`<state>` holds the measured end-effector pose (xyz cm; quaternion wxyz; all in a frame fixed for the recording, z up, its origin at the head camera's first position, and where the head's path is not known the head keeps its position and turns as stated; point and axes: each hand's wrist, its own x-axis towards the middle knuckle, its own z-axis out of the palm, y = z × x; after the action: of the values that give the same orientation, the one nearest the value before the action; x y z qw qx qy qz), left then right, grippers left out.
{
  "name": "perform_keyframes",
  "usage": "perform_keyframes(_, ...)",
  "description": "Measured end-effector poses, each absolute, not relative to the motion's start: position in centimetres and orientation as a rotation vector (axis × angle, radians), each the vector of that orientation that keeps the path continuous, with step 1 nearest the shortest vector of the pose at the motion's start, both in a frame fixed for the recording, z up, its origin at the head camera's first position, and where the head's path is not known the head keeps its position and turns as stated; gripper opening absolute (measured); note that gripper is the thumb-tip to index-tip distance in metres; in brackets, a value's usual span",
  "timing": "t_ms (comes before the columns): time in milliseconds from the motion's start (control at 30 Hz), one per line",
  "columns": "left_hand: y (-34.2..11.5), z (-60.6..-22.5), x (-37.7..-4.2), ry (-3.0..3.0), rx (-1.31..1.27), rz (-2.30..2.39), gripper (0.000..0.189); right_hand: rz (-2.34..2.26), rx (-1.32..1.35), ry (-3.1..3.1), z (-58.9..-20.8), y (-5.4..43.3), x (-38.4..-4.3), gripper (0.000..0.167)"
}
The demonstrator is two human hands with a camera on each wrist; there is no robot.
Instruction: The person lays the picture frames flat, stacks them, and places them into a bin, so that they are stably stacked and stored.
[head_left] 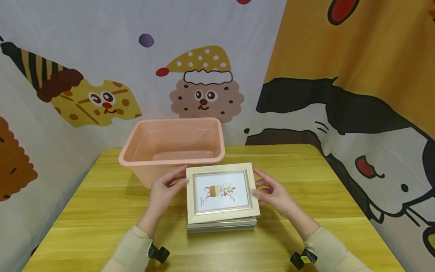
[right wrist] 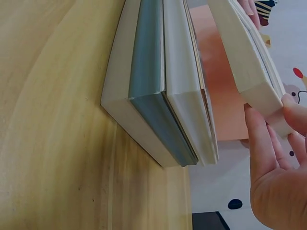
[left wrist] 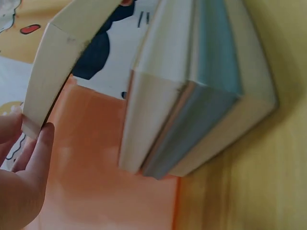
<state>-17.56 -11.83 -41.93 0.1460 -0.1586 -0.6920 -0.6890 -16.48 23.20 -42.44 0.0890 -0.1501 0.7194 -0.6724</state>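
Fingers and thumb of your left hand (head_left: 167, 187) pinch the left edge of a cream picture frame (head_left: 222, 193), just below the middle of the head view, and your right hand (head_left: 274, 193) pinches its right edge. In the right wrist view, at the right of the picture, your thumb lies on the front of the frame and your fingers reach behind it. Your frame's print (head_left: 213, 191) shows an orange-brown legged shape and leafy sprigs, turned sideways. Under it, at the lower centre of the head view, a stack of frames (head_left: 221, 226) lies on the wood-grain table (head_left: 102, 215); both wrist views show a gap between your frame and that stack, with pale and blue-grey edges among the stacked ones. Above and left of your hands, at the centre-left of the head view, stands a pink bin (head_left: 146, 173) with its mouth upward. A cloth backdrop (head_left: 112, 22) printed with cartoon figures fills the upper part. Your pale sleeves (head_left: 130, 245) enter from the bottom, with a small black device (head_left: 159, 253) at each wrist.
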Motion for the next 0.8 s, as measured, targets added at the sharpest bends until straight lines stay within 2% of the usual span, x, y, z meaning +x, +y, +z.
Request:
perform_keyframes(500,-11.8,-43.8,-18.0,-2.021,-0.372,-1.933,0.032,-1.952,-0.389,2.108,-43.6,23.0,-16.2,0.080)
perform_keyframes(800,-12.0,-44.3,-18.3,-2.099,-0.377,-1.954,0.040,-1.917,-0.382,2.180,-44.0,22.9,-16.2,0.078)
